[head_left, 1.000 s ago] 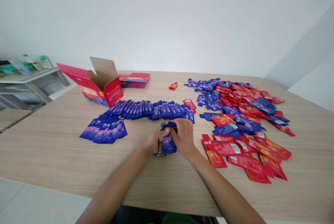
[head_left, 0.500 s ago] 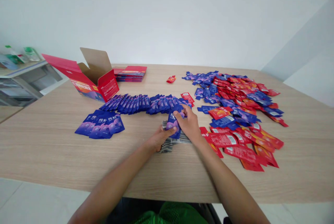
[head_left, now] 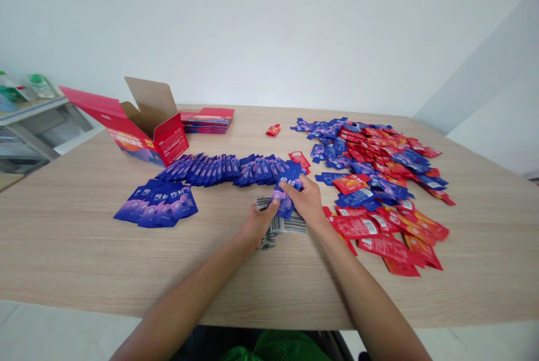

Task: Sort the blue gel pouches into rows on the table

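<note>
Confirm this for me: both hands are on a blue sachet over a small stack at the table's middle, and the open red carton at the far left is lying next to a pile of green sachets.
Not quite. The head view shows the left hand and right hand on the blue sachet over the small stack, but the sachets by the open red carton are blue, in an overlapping row, not green.

Bright even daylight, soft shadows, wide-angle edge bending, approx sharp centre
</note>
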Demonstrator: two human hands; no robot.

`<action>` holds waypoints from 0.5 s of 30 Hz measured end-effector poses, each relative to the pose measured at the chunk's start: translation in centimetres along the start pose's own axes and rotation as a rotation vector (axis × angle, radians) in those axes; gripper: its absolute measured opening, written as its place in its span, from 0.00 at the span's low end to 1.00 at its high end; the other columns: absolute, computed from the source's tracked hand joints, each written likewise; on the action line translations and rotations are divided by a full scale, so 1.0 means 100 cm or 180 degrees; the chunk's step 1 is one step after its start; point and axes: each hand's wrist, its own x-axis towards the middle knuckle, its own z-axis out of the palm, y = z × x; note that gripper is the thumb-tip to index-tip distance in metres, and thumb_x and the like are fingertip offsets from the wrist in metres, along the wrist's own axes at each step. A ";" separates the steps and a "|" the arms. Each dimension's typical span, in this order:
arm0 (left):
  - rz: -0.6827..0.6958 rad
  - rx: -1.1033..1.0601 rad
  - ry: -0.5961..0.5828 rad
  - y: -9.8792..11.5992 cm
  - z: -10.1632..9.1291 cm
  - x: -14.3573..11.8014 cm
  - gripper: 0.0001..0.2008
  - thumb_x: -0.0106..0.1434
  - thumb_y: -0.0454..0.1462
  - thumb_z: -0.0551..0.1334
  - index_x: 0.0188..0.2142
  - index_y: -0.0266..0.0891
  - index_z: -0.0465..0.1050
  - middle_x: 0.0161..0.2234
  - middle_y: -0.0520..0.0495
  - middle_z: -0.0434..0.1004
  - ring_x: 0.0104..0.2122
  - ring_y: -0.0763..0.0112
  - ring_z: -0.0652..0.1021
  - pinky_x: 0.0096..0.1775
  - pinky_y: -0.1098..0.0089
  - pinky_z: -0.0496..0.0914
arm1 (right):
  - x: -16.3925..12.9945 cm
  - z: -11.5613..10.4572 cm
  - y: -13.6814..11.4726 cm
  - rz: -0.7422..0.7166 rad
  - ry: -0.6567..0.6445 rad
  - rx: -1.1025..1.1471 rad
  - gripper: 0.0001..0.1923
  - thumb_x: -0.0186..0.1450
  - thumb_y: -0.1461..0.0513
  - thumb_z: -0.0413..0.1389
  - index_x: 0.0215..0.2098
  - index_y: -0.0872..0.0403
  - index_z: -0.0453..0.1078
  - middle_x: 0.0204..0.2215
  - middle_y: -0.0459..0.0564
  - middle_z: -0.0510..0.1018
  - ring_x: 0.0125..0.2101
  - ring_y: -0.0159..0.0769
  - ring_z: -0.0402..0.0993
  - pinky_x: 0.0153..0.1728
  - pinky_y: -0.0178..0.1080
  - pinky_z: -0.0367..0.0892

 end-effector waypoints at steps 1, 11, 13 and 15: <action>0.0011 -0.0006 0.0059 0.000 0.000 0.001 0.29 0.41 0.53 0.78 0.35 0.33 0.81 0.32 0.40 0.84 0.36 0.52 0.84 0.45 0.54 0.77 | 0.000 0.000 0.001 -0.0008 0.0070 -0.0005 0.21 0.58 0.47 0.63 0.22 0.52 0.64 0.18 0.39 0.65 0.22 0.30 0.58 0.24 0.33 0.57; -0.0088 -0.0145 0.0079 0.008 -0.002 -0.002 0.27 0.37 0.51 0.80 0.32 0.36 0.80 0.30 0.42 0.84 0.35 0.53 0.84 0.43 0.56 0.78 | 0.004 0.000 0.007 0.0152 0.0017 0.0440 0.24 0.58 0.40 0.62 0.26 0.51 0.68 0.20 0.41 0.68 0.22 0.31 0.63 0.24 0.34 0.62; -0.0115 -0.0194 0.0046 0.009 -0.002 -0.002 0.27 0.38 0.51 0.80 0.32 0.36 0.79 0.30 0.42 0.84 0.35 0.53 0.84 0.42 0.56 0.79 | 0.004 0.000 0.009 0.0357 -0.0274 0.0807 0.28 0.59 0.35 0.58 0.29 0.50 0.70 0.21 0.44 0.71 0.23 0.35 0.68 0.24 0.36 0.65; -0.0169 -0.0289 0.0017 0.010 -0.002 -0.002 0.27 0.39 0.50 0.79 0.33 0.36 0.79 0.30 0.42 0.84 0.35 0.54 0.84 0.42 0.57 0.79 | 0.002 -0.001 0.012 0.0612 -0.0749 0.1131 0.33 0.59 0.31 0.52 0.34 0.49 0.73 0.24 0.48 0.75 0.28 0.41 0.74 0.26 0.39 0.70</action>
